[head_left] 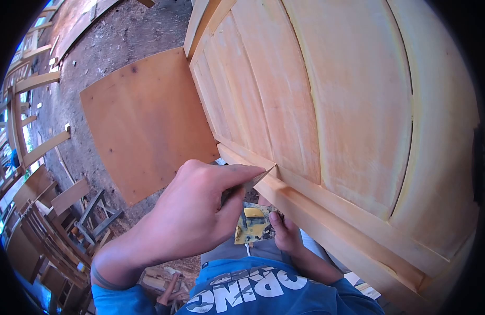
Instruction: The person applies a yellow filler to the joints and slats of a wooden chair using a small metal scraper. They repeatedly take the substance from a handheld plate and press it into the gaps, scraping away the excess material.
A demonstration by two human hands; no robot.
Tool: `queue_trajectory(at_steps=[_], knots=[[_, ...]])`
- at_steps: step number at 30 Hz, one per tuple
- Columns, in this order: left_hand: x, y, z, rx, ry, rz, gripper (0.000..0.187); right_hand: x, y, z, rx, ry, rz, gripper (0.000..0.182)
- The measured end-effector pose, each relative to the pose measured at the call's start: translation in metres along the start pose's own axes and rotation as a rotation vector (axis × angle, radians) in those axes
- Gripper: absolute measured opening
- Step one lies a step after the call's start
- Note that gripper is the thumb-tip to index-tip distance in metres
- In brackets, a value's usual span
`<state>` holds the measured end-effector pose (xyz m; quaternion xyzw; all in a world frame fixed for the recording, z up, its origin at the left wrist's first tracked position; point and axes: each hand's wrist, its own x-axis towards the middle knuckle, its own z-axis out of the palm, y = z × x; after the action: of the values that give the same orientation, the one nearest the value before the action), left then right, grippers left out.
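Note:
My left hand is closed in a pinch on a thin-bladed putty knife, its handle hidden by my fingers. The blade's tip meets a joint in the pale wooden frame rail, at the edge of a large wooden panel. Lower down, close to my body, my right hand grips a small flat putty board, thumb on top. Yellow putty and dark smears cover that board. Whitish-yellow streaks run along the panel's grooves.
A brown plywood sheet lies beyond my left hand, beside the panel. Wooden pieces and stacked frames stand at the far left on a dirt floor. Wood scraps lie below my left forearm.

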<state>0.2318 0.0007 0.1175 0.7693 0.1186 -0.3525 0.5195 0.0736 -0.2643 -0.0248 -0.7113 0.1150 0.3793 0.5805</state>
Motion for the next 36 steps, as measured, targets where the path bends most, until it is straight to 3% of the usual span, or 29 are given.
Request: queue_trajectory(at_steps=[6, 15, 22, 24, 27, 30, 34, 36], knots=[[0.007, 0.033, -0.004, -0.015, -0.132, -0.039, 0.032, 0.007, -0.004, 0.003, -0.041, -0.073, -0.127, 0.05], [0.005, 0.048, -0.006, -0.129, -0.169, -0.083, 0.034, 0.012, -0.007, 0.0, 0.087, -0.229, -0.104, 0.04], [-0.002, 0.049, -0.003, -0.055, -0.098, 0.107, 0.033, 0.013, -0.012, 0.007, 0.263, -0.232, -0.087, 0.04], [-0.005, 0.051, -0.003, -0.06, -0.093, 0.164, 0.033, 0.01, -0.021, 0.009, 0.366, -0.208, 0.061, 0.044], [-0.017, 0.061, -0.009, -0.115, -0.113, 0.102, 0.032, 0.01, -0.03, 0.012, 0.304, -0.154, -0.084, 0.034], [-0.029, 0.039, -0.013, -0.197, 0.061, -0.003, 0.03, 0.014, -0.045, 0.008, 0.268, -0.196, -0.118, 0.023], [-0.042, -0.005, -0.011, -0.296, 0.245, -0.099, 0.03, 0.014, -0.045, 0.008, 0.125, -0.209, -0.196, 0.025], [-0.04, -0.038, -0.003, -0.32, 0.364, -0.132, 0.03, 0.012, -0.043, 0.009, 0.165, -0.246, -0.137, 0.025]])
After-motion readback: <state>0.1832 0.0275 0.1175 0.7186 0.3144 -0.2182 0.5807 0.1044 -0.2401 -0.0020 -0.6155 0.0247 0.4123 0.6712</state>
